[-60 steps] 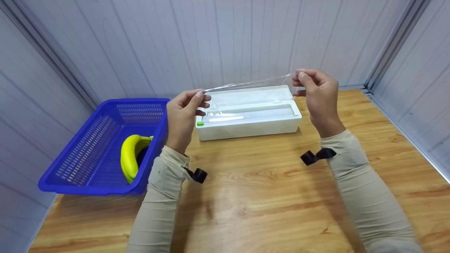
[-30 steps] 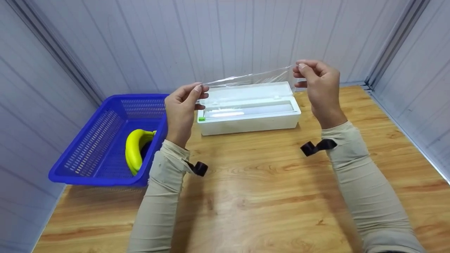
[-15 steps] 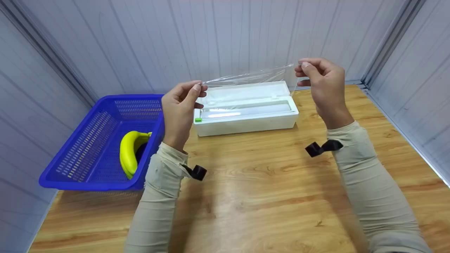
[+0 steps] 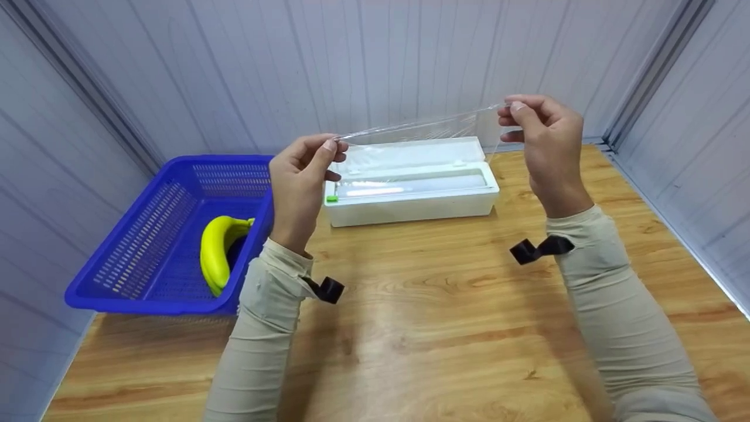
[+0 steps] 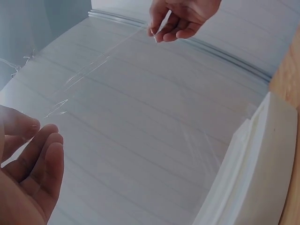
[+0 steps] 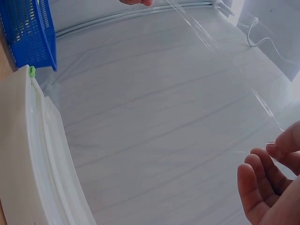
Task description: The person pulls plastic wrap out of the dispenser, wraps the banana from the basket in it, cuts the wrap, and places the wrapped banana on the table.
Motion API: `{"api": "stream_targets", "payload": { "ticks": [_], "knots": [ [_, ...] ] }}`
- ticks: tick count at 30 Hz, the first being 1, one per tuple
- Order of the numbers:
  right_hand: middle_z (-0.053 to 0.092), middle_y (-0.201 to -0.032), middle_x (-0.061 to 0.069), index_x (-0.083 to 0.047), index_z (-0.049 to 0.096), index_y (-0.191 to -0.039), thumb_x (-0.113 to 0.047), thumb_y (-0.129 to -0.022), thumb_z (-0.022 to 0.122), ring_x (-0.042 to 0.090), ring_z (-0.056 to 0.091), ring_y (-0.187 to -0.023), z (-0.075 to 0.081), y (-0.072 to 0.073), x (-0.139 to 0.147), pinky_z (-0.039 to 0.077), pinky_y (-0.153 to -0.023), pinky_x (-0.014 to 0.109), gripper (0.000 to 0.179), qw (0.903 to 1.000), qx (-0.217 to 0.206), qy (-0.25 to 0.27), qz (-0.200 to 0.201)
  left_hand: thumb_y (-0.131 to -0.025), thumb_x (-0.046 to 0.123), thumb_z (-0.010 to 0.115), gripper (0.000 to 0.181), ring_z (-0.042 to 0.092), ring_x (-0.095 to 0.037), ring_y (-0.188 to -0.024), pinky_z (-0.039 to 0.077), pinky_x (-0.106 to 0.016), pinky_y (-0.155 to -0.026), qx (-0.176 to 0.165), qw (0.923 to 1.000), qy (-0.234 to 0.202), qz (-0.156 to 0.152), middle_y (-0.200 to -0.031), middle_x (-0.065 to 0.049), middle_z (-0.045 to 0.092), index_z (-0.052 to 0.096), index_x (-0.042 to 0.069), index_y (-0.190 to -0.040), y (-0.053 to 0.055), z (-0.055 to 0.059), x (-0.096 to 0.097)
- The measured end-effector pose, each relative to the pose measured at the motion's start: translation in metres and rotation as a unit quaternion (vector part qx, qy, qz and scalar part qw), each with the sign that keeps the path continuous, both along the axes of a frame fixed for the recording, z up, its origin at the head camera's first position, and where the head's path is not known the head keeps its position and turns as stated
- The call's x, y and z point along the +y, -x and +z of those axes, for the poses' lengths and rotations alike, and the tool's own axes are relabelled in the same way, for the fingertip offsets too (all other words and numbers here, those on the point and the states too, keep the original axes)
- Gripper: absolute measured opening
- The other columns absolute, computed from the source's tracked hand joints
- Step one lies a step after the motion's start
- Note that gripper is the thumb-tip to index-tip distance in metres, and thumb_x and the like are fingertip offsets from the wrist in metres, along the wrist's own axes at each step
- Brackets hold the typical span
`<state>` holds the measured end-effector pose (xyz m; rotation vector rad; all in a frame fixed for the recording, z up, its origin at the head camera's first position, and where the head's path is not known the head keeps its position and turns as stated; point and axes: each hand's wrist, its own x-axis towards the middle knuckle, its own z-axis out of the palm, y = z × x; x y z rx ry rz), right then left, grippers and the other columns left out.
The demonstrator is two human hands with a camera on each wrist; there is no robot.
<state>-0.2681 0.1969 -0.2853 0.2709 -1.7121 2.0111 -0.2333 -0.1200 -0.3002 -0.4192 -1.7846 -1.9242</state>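
A clear sheet of plastic wrap (image 4: 422, 125) stretches between both hands in the head view, its top edge slanting up to the right. My left hand (image 4: 302, 187) pinches one corner between thumb and forefinger. The opposite corner is pinched by my right hand (image 4: 551, 146), held higher. Below the sheet stands a white plastic wrap box (image 4: 416, 206) with its lid (image 4: 410, 153) raised at the back. The film runs down into this box, over the roll inside. A small green slider (image 4: 332, 199) sits at the box's front left corner.
Left of the box, a blue plastic basket (image 4: 158, 306) stands on the wooden table (image 4: 422, 316). Yellow bananas (image 4: 215, 255) lie in it, beside something dark mostly hidden by the rim. Panelled walls (image 4: 398, 58) close off the back and sides.
Both hands have risen with the film over the two seconds, the right hand also moving right. More film now spans above the box. Each hand keeps its pinch.
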Motion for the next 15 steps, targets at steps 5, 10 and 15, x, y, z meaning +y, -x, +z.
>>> {"api": "stream_targets", "payload": {
  "ticks": [5,10,15],
  "knots": [
    [0.069,-0.096,0.020,0.005,0.072,-0.102,-0.004,-0.096,0.064,0.031,0.065,-0.088,0.004,-0.005,0.000,0.057,-0.070,0.030,0.013,0.9999,0.013,0.008,0.006,-0.098,0.007,0.064,0.014,0.066,-0.030,-0.087,0.056,-0.032,-0.064,0.006,1.0000,-0.003,-0.002,-0.096,-0.014,0.073,0.072,-0.002,-0.104,-0.005,0.003,-0.001],
    [0.069,-0.096,0.021,0.006,0.072,-0.102,-0.003,-0.096,0.065,0.030,0.065,-0.087,0.007,-0.010,0.001,0.057,-0.070,0.031,0.013,0.9997,0.019,0.014,0.008,-0.098,0.007,0.063,0.015,0.067,-0.030,-0.088,0.056,-0.032,-0.064,0.015,0.9999,0.003,-0.006,-0.097,-0.014,0.073,0.071,-0.004,-0.105,-0.008,0.005,-0.001],
    [0.069,-0.095,0.021,0.008,0.072,-0.101,-0.001,-0.096,0.064,0.030,0.065,-0.086,0.009,-0.014,0.000,0.057,-0.069,0.030,0.013,0.9993,0.026,0.024,0.009,-0.098,0.008,0.064,0.018,0.068,-0.031,-0.087,0.056,-0.032,-0.064,0.024,0.9996,0.011,-0.008,-0.097,-0.013,0.073,0.070,-0.007,-0.106,-0.011,0.006,-0.001]
  ]
}}
